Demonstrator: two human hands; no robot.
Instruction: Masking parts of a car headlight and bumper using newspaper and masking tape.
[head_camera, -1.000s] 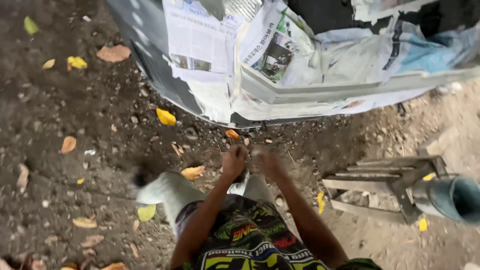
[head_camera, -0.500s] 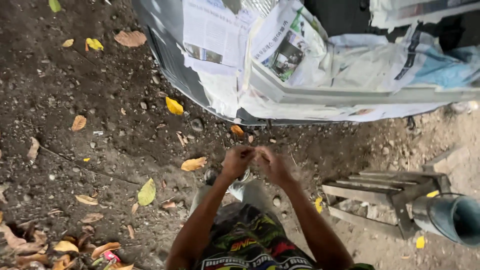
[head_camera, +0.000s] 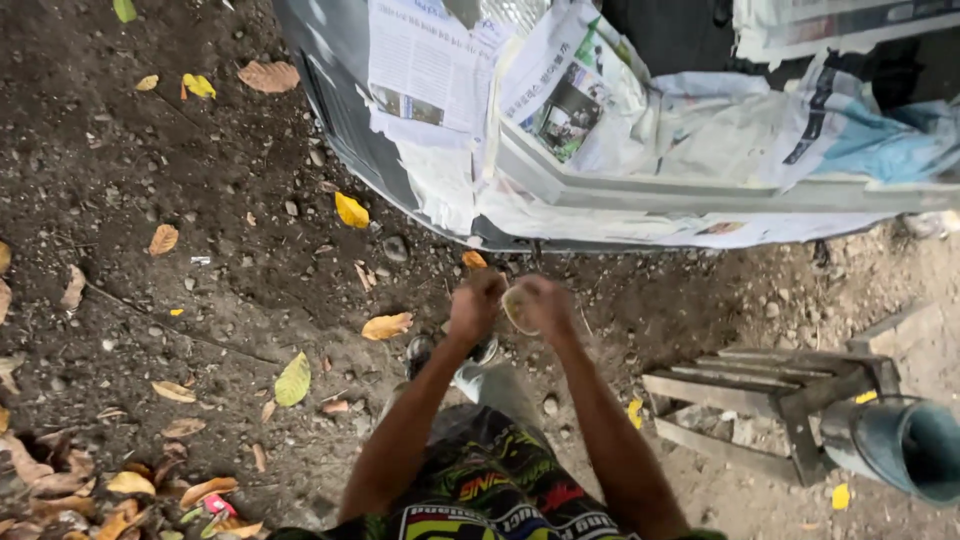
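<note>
My left hand (head_camera: 474, 306) and my right hand (head_camera: 547, 308) meet in front of me at waist height. Between them is a small pale round roll (head_camera: 518, 306), like tape. The right hand cups it, and the left hand's closed fingers pinch at its left edge. Just beyond the hands stands a grey vehicle panel (head_camera: 345, 80) covered with taped newspaper sheets (head_camera: 560, 120). Below the hands I see my patterned shorts (head_camera: 490, 490) and one shoe (head_camera: 425, 350) on the dirt.
The dirt ground (head_camera: 200, 250) is strewn with small stones and dry yellow and brown leaves. A low wooden frame (head_camera: 760, 400) lies at the right, with a grey-blue metal can (head_camera: 905, 445) beside it.
My hands stay pressed together on the roll and have drifted slightly right in view. My legs have drawn in under me, and the view has shifted a little.
</note>
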